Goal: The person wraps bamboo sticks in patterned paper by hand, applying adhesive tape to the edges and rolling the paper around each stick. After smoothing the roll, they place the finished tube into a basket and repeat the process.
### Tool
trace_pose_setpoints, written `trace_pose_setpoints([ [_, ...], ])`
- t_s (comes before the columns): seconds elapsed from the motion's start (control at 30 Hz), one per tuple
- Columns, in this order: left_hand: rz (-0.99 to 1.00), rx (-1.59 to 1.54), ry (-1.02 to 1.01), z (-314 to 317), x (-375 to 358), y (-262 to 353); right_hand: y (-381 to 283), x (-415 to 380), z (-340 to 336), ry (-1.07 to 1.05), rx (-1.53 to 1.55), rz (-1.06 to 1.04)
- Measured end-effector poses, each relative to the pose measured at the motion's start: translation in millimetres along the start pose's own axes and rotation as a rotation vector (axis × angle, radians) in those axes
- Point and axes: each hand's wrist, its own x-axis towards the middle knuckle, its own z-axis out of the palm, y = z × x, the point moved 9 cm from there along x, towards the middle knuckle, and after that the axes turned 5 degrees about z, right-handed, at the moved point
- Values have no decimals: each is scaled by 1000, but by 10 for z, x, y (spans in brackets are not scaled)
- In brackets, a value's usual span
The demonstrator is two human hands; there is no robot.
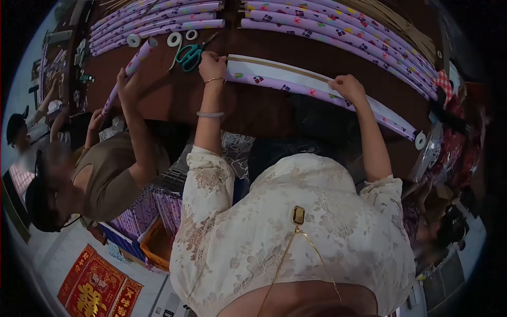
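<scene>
A lilac patterned paper roll (pixel 311 92) lies along the front of the brown table, its white inner side partly showing with a tan strip along it. My left hand (pixel 213 67) is closed at the roll's left end, fingers on the strip. Farther right, my right hand (pixel 348 89) pinches the upper edge of the paper. Beside my left hand lie scissors (pixel 189 57) with teal handles. A white tape roll (pixel 420 140) sits at the right end of the paper roll.
More patterned rolls (pixel 338 39) lie in rows at the back of the brown table (pixel 153 98). White tape rolls (pixel 174 39) lie near the scissors. At left, a co-worker (pixel 111 174) holds another roll (pixel 138 59). Below are crates (pixel 158 245) and a red poster (pixel 97 285).
</scene>
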Motion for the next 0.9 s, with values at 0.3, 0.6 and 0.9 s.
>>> trace_pose_setpoints([
  [0.3,29,56,-8,-9,6,25,16,15,-8,123,-30,-22],
  [0.6,94,89,-5,-48,-32,168,49,94,31,-26,-11,78],
  [0.9,149,194,117,-102,-72,139,97,217,77,-18,42,75],
])
